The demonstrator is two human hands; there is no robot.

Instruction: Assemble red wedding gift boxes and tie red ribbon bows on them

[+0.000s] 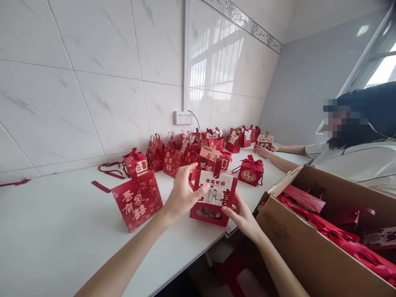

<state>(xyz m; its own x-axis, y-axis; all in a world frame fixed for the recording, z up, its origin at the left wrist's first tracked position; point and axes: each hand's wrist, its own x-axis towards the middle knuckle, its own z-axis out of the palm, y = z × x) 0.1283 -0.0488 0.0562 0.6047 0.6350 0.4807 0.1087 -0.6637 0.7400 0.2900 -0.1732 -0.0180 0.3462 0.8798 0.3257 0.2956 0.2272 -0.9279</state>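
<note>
A red gift box (212,194) with a white printed front, a bride-and-groom picture and a clear window stands near the table's front edge. My right hand (243,214) holds its lower right side, thumb on the front and fingers around the edge. At the upper left edge is my left hand (182,192), its thumb across the front and its index finger raised by the ribbon handle; the other fingers are partly hidden. Left of it stands a red box with white characters (139,202). Behind are a pink-topped box (209,156) and a ribbon-tied box (251,171).
Several red gift boxes (173,161) line the white table (55,231) by the tiled wall. A power strip (183,117) is on the wall. At right, an open cardboard box (287,239) holds more red boxes. A co-worker's hands (262,150) hold a small box at the far end.
</note>
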